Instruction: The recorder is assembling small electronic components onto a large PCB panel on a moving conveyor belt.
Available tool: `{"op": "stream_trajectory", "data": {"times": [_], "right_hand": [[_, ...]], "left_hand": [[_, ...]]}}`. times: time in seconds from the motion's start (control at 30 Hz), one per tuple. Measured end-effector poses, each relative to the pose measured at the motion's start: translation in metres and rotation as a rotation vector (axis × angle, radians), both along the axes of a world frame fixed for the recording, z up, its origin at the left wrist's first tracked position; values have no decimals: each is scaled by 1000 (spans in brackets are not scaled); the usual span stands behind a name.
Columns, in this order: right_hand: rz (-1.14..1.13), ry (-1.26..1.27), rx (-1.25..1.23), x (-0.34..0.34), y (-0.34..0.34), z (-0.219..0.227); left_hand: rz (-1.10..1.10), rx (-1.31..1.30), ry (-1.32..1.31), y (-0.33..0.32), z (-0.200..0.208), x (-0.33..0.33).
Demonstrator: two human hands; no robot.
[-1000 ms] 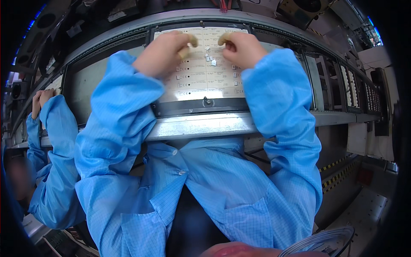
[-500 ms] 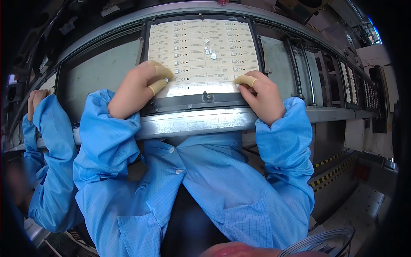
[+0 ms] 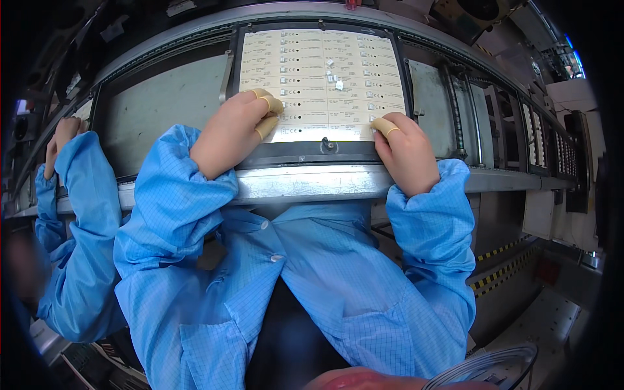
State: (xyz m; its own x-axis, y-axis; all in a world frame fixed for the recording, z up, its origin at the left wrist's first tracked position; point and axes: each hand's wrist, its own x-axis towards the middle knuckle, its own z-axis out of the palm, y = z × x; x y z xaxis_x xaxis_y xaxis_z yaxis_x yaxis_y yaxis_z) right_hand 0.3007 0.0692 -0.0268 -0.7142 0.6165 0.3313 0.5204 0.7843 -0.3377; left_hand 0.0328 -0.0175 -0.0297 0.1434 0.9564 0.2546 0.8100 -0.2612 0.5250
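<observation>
In front of me lies a cream printed panel (image 3: 305,91) in a dark frame, with two columns of small white connectors and black dots. My left hand (image 3: 234,130) reaches over its near left part. Yellow finger cots cover two of its fingertips, pinched together by the left column of connectors; whatever they hold is hidden. At the near right part, my right hand (image 3: 411,153) has thumb and cot-covered index finger closed together at the right column, a tiny white bit showing at the tips. Several loose white connectors (image 3: 335,77) lie mid-panel, beyond both hands.
A metal rail (image 3: 312,183) runs along the panel's near side. Grey-green plates (image 3: 162,107) flank the frame. On the left, another person's blue sleeve (image 3: 88,214) and hands (image 3: 67,133) are at the same line. A dark threaded rod (image 3: 453,110) stands at right.
The whole view has shifted, so the panel sits further right. My left fingertips have moved slightly farther up the panel; the white piece at them no longer shows. My right hand stays nearly in place.
</observation>
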Motion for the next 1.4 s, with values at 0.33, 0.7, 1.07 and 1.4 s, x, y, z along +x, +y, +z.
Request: {"op": "stream_trajectory", "data": {"times": [0.33,0.7,1.07,1.4], "right_hand": [[43,-74,22,-9,2,2],[55,61,15,-25,1,18],[37,52,-20,-33,23,19],[-225,-248,-111,-70,48,-3]], "left_hand": [[-97,68,85,-1,1,7],[-80,124,202,4,-2,9],[-137,147,271,3,2,13],[-174,121,38,54,27,14]]}}
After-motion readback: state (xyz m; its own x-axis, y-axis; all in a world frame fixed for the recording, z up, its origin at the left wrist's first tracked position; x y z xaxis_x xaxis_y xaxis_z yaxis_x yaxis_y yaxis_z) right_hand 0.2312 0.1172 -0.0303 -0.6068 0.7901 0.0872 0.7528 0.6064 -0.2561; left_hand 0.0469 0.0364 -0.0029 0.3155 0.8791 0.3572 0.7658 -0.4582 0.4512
